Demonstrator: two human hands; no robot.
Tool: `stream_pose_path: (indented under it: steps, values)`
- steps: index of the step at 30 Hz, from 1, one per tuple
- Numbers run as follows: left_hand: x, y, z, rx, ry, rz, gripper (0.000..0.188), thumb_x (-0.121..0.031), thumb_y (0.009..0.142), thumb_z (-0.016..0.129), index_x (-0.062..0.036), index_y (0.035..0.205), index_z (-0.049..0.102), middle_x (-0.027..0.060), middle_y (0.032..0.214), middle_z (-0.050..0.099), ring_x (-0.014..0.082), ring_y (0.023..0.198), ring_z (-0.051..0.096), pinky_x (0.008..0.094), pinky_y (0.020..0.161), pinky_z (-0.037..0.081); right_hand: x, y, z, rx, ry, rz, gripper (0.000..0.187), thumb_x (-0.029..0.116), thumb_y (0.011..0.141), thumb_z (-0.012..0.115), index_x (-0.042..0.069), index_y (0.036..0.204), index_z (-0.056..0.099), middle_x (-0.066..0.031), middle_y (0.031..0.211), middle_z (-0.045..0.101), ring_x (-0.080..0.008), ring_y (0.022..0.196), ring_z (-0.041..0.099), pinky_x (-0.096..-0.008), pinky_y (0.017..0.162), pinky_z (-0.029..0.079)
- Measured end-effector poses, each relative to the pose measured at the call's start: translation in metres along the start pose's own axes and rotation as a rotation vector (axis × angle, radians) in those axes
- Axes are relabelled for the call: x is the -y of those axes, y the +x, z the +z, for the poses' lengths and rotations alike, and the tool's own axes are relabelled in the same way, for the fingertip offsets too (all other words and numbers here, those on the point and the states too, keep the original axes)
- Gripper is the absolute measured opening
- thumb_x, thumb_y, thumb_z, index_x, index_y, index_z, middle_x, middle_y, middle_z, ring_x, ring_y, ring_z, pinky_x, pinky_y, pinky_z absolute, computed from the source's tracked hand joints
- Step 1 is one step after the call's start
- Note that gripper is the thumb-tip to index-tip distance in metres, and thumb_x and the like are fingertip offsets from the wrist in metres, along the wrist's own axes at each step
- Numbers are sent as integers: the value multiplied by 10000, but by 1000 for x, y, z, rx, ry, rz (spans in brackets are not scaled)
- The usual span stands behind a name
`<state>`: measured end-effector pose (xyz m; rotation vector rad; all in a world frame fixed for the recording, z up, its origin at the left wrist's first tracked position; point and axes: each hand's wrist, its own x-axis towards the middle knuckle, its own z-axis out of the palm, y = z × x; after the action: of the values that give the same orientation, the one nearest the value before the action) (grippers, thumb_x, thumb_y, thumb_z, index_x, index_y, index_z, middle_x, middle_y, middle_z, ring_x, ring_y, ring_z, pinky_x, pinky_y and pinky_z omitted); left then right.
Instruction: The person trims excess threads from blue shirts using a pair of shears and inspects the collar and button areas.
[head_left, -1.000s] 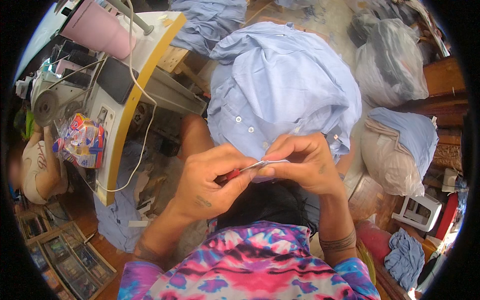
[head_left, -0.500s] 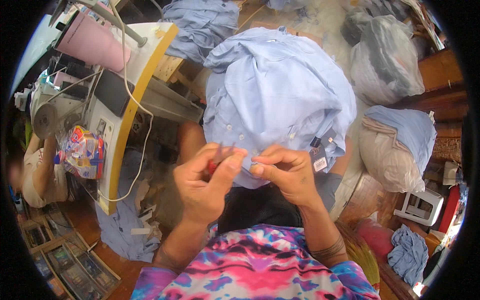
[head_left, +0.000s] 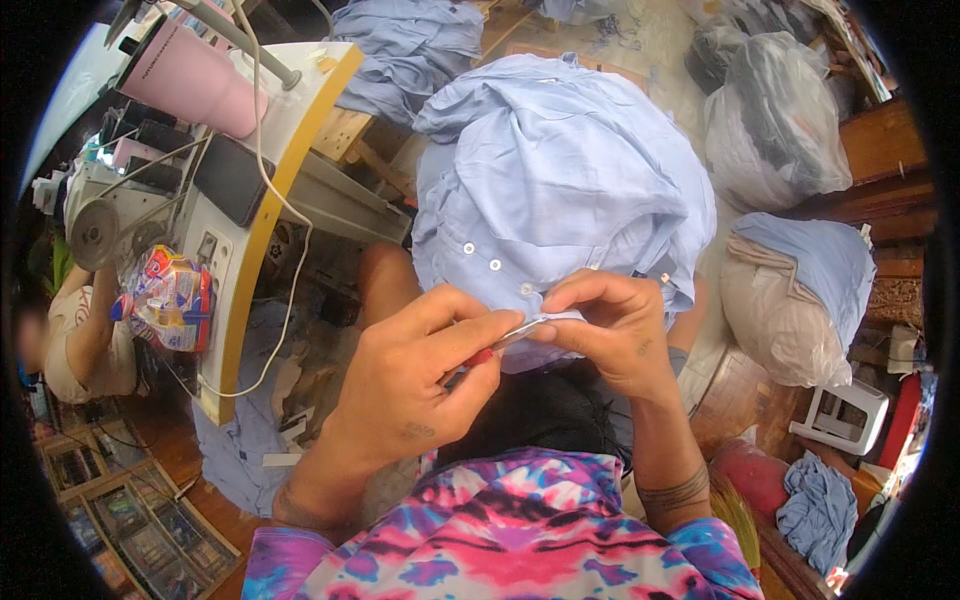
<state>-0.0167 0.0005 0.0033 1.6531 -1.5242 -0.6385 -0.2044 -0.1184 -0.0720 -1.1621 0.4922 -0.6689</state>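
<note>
Left hand (head_left: 420,365) gripped small red-handled metal snips (head_left: 514,336), blades at near edge of light-blue cloth garment (head_left: 570,170) heaped over black-clad lap (head_left: 515,420); right hand (head_left: 615,325) pinched that edge. Round white buttons (head_left: 495,265) already attached; whether anything was cut, unclear.

A yellow-edged table (head_left: 292,112) stands left, a stool (head_left: 867,424) right.

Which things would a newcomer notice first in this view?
Probably the bright tie-dye shirt at the bottom, and the pale blue garments heaped at upper centre. Centrally, the left hand holds a red-handled tool at cloth pinched by the right hand. A pink tumbler stands on the table, upper left.
</note>
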Motion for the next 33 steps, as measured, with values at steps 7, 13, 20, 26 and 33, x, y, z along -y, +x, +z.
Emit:
stream_pose_path:
  steps: [7,13,20,26,33]
  values:
    - [0,2,-4,25,38,17,288,76,805,717,12,1079,780,112,874,696,163,697,671,277,612,517,8,3,2,23,-106,4,196,-48,827,821,-24,1017,779,-94,989,756,-120,903,695,-256,816,542]
    - [2,2,-5,23,23,-1,273,73,813,716,18,1072,782,114,873,696,165,703,672,274,627,516,9,5,4,42,-134,8,184,-25,830,828,-18,1008,782,-85,962,760,-109,891,691,-247,786,532]
    - [0,1,-9,46,27,-49,263,65,814,706,20,1061,784,114,871,699,171,713,678,278,633,510,10,7,3,55,-169,-3,153,7,842,824,-13,988,781,-60,935,756,-85,837,669,-228,745,513]
    - [0,1,-10,57,36,-73,254,59,822,703,12,1058,786,111,870,700,165,709,675,276,630,507,15,8,4,73,-207,50,145,32,840,835,3,974,789,-26,899,744,-47,770,619,-215,677,470]
    - [1,0,-12,91,55,-53,250,59,827,698,13,1057,785,109,865,699,160,704,676,274,626,509,18,11,1,127,-329,-11,145,77,837,838,15,961,797,-15,833,731,-42,736,603,-221,642,458]
